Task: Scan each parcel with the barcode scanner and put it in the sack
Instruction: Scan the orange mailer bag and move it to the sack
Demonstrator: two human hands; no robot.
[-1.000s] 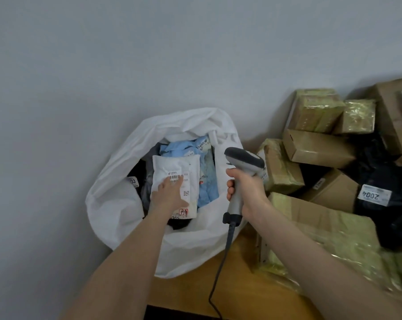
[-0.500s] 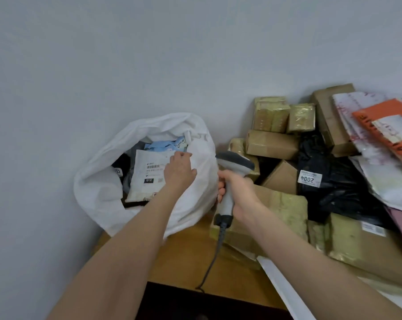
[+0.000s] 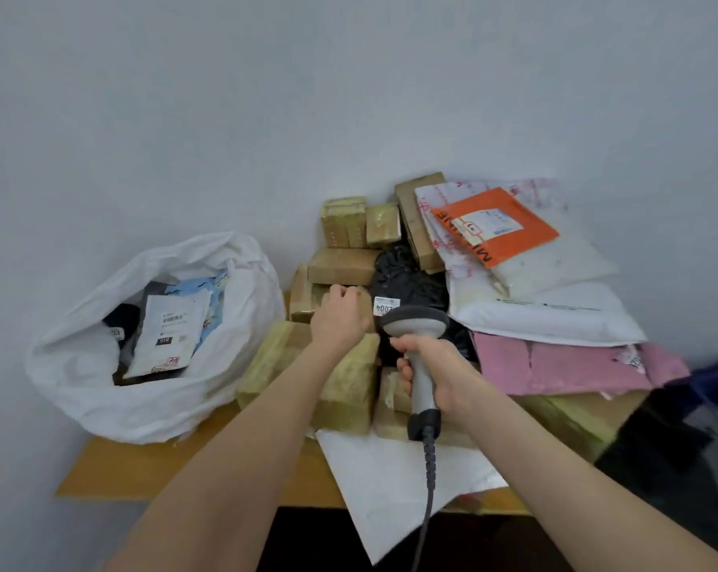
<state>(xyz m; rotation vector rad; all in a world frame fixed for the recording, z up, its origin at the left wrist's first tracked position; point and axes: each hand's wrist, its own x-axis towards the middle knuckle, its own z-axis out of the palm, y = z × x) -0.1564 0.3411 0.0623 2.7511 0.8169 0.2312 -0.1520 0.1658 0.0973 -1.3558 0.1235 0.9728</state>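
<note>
Sack (image 3: 242, 258) has a few parcels (image 3: 169, 336), big pile (image 3: 514, 307) left on desk (image 3: 151, 468). Our right hand (image 3: 444, 369) grips scanner (image 3: 415, 324); left hand (image 3: 341, 319) curls over a box (image 3: 301, 301), grip unclear.

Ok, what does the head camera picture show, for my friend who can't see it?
A person's right hand holds a grey barcode scanner while the left hand touches a brown box in a pile of parcels. To the left, an open white sack already holds a white parcel.
</note>
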